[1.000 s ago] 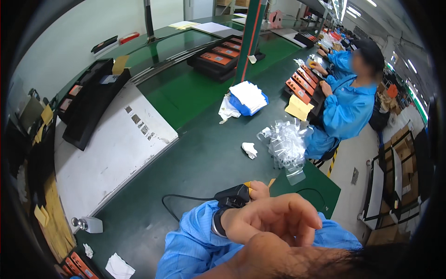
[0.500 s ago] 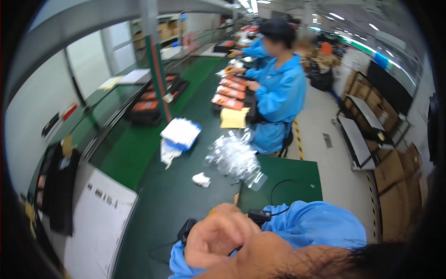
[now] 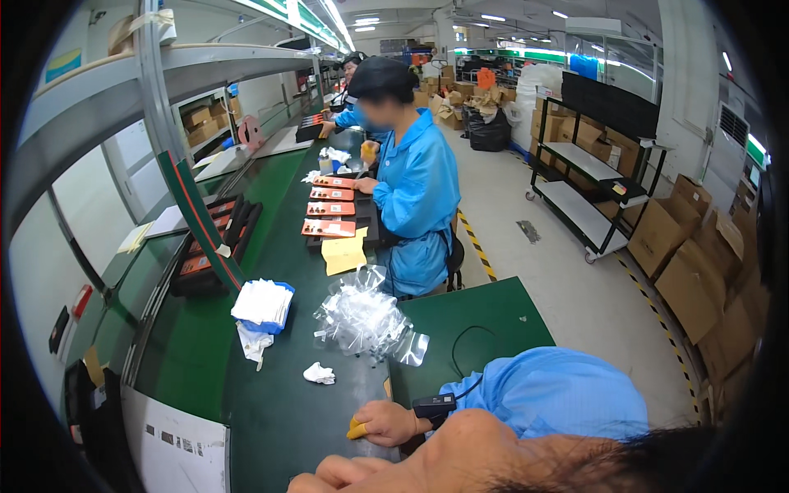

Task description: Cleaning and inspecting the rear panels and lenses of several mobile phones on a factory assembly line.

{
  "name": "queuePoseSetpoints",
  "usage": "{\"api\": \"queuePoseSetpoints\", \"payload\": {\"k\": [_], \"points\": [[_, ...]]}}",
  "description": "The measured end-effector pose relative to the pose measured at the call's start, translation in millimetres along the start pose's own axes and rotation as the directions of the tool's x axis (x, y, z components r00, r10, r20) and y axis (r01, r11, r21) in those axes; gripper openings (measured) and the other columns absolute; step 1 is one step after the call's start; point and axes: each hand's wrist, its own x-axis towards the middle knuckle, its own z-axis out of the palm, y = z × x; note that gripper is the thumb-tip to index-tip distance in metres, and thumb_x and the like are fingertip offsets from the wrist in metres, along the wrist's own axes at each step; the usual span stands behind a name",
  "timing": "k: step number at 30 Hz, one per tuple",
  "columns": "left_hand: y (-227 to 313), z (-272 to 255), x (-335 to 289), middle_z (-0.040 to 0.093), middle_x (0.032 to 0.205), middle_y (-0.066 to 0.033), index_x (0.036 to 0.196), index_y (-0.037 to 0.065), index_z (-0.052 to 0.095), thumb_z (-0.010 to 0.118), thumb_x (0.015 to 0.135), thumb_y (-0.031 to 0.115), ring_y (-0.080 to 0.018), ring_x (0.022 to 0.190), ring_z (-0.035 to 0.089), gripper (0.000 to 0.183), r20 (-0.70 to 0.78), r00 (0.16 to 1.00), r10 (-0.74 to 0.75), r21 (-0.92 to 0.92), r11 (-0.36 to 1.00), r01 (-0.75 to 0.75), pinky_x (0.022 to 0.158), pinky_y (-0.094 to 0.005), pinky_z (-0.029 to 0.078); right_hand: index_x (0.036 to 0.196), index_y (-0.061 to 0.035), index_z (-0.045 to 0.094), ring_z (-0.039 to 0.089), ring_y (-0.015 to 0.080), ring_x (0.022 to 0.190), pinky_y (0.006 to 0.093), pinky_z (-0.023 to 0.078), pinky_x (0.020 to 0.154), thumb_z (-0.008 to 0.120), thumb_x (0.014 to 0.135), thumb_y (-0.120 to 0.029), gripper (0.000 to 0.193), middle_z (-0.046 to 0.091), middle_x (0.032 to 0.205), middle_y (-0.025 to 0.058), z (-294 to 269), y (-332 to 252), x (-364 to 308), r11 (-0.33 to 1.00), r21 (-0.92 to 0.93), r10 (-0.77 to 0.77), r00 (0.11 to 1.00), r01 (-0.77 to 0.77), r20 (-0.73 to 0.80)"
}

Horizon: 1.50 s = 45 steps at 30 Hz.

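My right hand (image 3: 385,423) rests low on the dark green table (image 3: 271,403), near its edge. Yellow covers sit on its fingertips. Its fingers are curled together, and whatever they may hold is hidden. A black device (image 3: 434,405) with a cable is strapped at that wrist, beside my blue sleeve (image 3: 551,394). Closest to this hand lies a crumpled white tissue (image 3: 319,374). Farther along is a heap of clear plastic bags (image 3: 366,316). A blue tray (image 3: 287,310) of stacked white cloths or wipes stands to its left. My left hand does not show.
A co-worker in blue (image 3: 419,177) sits ahead on the right, handling orange packs (image 3: 330,209) beside a yellow sheet (image 3: 343,253). A metal post (image 3: 201,222) rises at the left. A white board (image 3: 181,440) lies near left. Trolley (image 3: 588,197) and cartons (image 3: 699,287) stand right.
My left hand, raised close in front of me before, has left the view. My right hand now shows more fully on the table. The whole view has turned right and tilted up.
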Motion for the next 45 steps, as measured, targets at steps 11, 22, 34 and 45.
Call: {"api": "queuePoseSetpoints", "payload": {"k": [11,22,34,45], "points": [[-4,-20,-1,0.062,0.104,-0.0208,0.092,0.006,0.058,0.074,0.087,0.024,-0.0317,0.104,0.058,0.025,-0.004,1.0,0.012,0.102,0.995,-0.012,0.095,-0.0487,0.04,0.107,-0.0095,0.068,0.058,0.0284,0.085,0.0399,0.046,0.073,0.063,0.079,-0.007,0.029,0.062,0.1,0.0056,-3,-5,2,0.999,0.012,-0.034,0.999,0.034,-0.003],[8,-34,-5,0.062,0.105,-0.022,0.095,0.005,0.06,0.074,0.087,0.025,-0.0307,0.102,0.059,0.026,0.02,1.0,0.012,0.179,0.984,-0.015,0.096,-0.0493,0.041,0.107,-0.0102,0.069,0.059,0.0273,0.084,0.0396,0.046,0.073,0.063,0.079,-0.007,0.028,0.062,0.099,0.0047,-8,-7,6,0.998,0.031,-0.062,0.998,0.063,-0.017],[34,-85,-30,0.063,0.106,-0.0234,0.098,0.004,0.061,0.075,0.087,0.027,-0.0296,0.1,0.06,0.029,0.184,0.976,-0.114,0.413,0.91,0.028,0.096,-0.05,0.041,0.107,-0.0116,0.069,0.061,0.0266,0.086,0.0384,0.047,0.073,0.064,0.076,-0.006,0.032,0.065,0.102,0.0044,-9,-14,11,0.996,0.053,-0.073,0.997,0.075,-0.028],[26,-103,7,0.061,0.091,-0.0182,0.09,0.001,0.061,0.072,0.089,0.028,-0.0306,0.084,0.061,0.029,0.529,0.782,-0.33,0.594,0.802,-0.063,0.079,-0.049,0.045,0.102,-0.0129,0.072,0.061,0.0258,0.078,0.0389,0.048,0.067,0.066,0.073,-0.008,0.03,0.063,0.089,0.0032,-28,-19,12,0.999,-0.015,-0.044,0.999,0.044,-0.014]]}}
